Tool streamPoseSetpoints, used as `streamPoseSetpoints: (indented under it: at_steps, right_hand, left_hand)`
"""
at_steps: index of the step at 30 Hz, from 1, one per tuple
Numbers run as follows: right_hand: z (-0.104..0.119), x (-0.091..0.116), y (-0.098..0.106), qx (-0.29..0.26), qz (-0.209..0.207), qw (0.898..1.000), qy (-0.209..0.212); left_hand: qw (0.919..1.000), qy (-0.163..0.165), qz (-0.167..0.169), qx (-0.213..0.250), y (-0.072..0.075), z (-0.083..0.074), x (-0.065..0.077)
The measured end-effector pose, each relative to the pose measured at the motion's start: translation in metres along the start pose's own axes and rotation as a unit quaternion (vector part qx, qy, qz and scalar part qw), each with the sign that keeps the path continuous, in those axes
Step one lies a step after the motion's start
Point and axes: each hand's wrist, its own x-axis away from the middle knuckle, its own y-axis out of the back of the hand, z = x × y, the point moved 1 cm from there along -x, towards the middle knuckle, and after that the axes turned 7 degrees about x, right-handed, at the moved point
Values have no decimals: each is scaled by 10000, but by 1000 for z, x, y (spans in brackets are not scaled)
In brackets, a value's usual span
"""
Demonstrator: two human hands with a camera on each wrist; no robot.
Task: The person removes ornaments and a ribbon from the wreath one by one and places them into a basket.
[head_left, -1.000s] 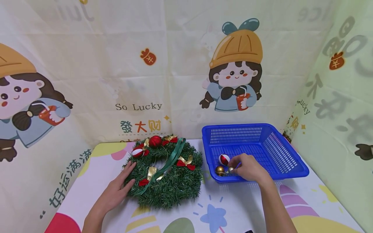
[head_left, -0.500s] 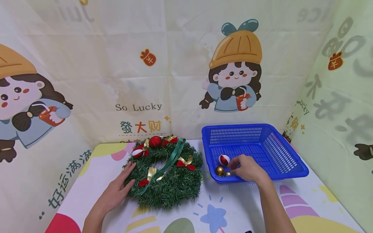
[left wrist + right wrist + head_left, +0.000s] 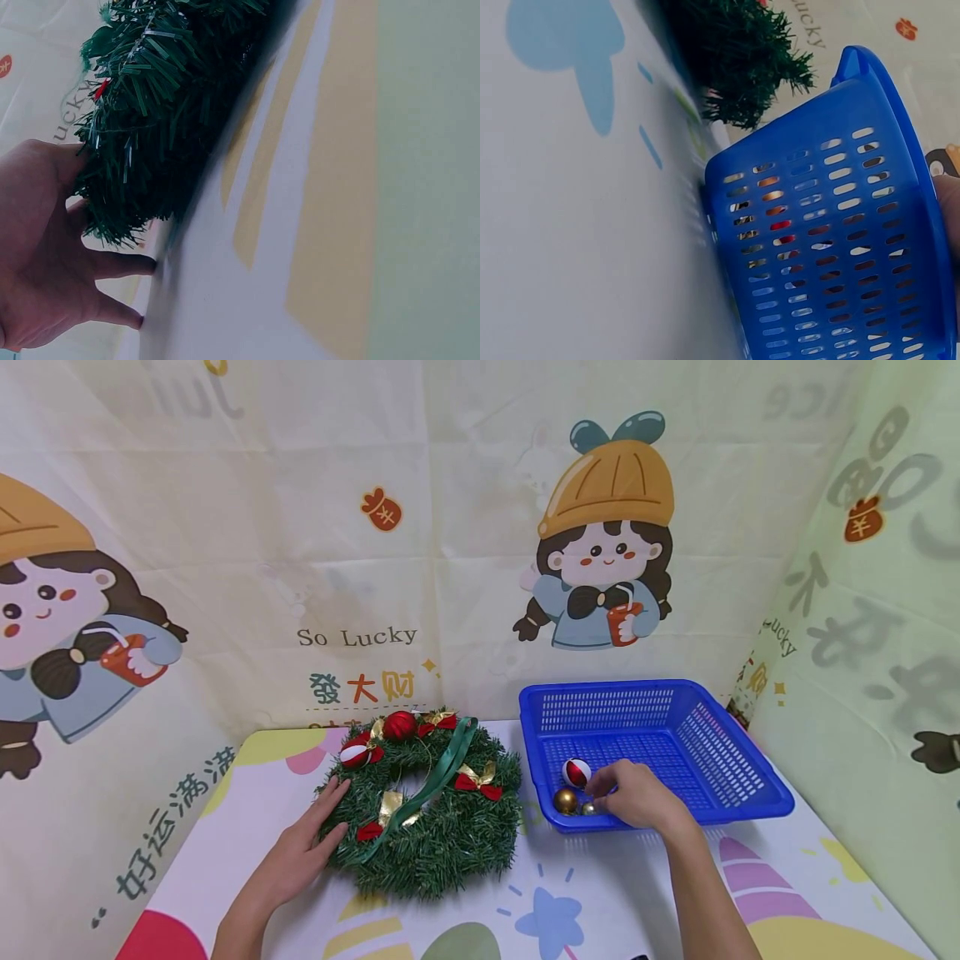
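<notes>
A green wreath (image 3: 442, 868) with red and gold bows, a green ribbon (image 3: 442, 777) and red baubles lies on the table. My left hand (image 3: 296, 852) rests against its left side, fingers spread; the left wrist view shows two fingertips reaching down to the tabletop. My right hand (image 3: 637, 793) reaches over the near rim into a blue basket (image 3: 720, 814), fingers bent down by a small silvery bauble (image 3: 588, 808). Its fingertips are partly hidden, so I cannot tell whether they pinch it. Beside them lie a gold bauble (image 3: 566, 801) and a red-and-white bauble (image 3: 576, 772).
A red bauble (image 3: 400, 725) and another red-and-white bauble (image 3: 354, 754) sit at the wreath's back left. The patterned tablecloth (image 3: 480, 918) runs up to printed cloth walls (image 3: 465, 568). In the right wrist view, the slotted basket side (image 3: 817, 225) stands before the hand.
The small silvery bauble has moved a little down and left from between my right fingers, beside the gold one. My left hand and the wreath have stayed put.
</notes>
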Motion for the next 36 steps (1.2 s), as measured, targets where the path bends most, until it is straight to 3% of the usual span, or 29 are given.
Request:
streamPoseSetpoints:
  at_steps: [21, 36]
  right_hand:
    - [5, 0, 3, -111, -155, 9997, 136]
    - [9, -1, 1, -268, -803, 9962, 199]
  left_hand:
    - [9999, 140, 78, 66, 1, -3, 0]
    - [9999, 143, 78, 25, 1, -1, -1]
